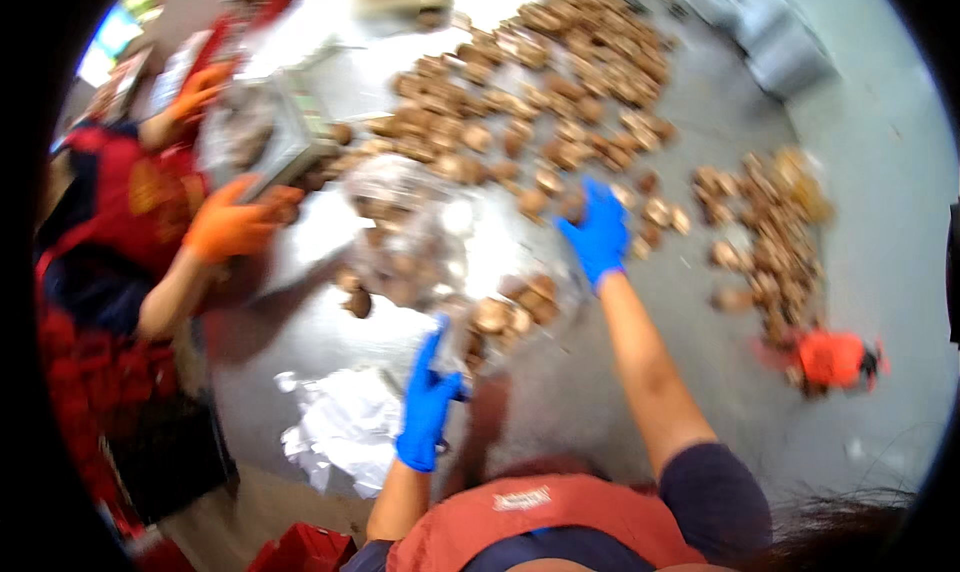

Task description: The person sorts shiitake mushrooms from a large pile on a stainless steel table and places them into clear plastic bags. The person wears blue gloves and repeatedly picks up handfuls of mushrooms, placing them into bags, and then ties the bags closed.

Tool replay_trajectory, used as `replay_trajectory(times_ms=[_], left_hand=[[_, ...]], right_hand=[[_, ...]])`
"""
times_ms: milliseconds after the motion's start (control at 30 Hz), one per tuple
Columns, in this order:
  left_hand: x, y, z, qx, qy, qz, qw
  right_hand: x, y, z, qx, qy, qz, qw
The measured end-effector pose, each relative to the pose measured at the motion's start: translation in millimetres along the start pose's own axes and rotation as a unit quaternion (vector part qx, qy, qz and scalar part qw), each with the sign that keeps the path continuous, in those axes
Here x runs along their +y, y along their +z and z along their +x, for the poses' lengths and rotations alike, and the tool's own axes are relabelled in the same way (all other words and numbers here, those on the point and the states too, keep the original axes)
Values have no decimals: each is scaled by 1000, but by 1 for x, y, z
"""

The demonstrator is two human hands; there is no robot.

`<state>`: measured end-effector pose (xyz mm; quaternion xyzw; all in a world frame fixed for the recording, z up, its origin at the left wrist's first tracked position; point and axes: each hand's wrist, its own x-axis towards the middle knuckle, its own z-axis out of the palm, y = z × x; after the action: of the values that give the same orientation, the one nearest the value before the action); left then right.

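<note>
Brown mushrooms [450, 133], seemingly shiitake, lie heaped across a metal table [555, 414]. My right hand [600, 231], in a blue glove, reaches to the heap's near edge, its fingers around or beside one brown mushroom [572, 203]. In another blue glove, my left hand [429, 407] is at the open side of a clear plastic bag [517, 321] with several mushrooms in it; its thumb and finger seem to touch the film, but blur hides the grip. Just beyond stands a filled clear bag of mushrooms [397, 234].
At the left a co-worker's orange-gloved hands [229, 223] are beside a scale [300, 133] with a bag. A pile of plastic bags [345, 426] lies near my left hand. On the right are more mushrooms [780, 242] and an orange-red object [832, 358]. Red crates [304, 549] stand below.
</note>
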<state>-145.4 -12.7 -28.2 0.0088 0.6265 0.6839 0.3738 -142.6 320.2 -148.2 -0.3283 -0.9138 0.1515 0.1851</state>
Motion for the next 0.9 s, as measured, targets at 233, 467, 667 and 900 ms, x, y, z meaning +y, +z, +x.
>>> replay_trajectory(times_ms=[233,467,667,900], left_hand=[[-15,-23,-1,-27,108,72,991],[-28,-18,6,-36,118,51,991],[-30,-7,21,-54,156,90,982],[-1,-2,-4,-43,206,221,952]], right_hand=[[-12,-12,-14,55,41,-23,997],[87,31,-2,-41,211,524,824],[-47,-96,-34,-469,127,627,608],[-145,-35,-94,-571,-63,341,744]])
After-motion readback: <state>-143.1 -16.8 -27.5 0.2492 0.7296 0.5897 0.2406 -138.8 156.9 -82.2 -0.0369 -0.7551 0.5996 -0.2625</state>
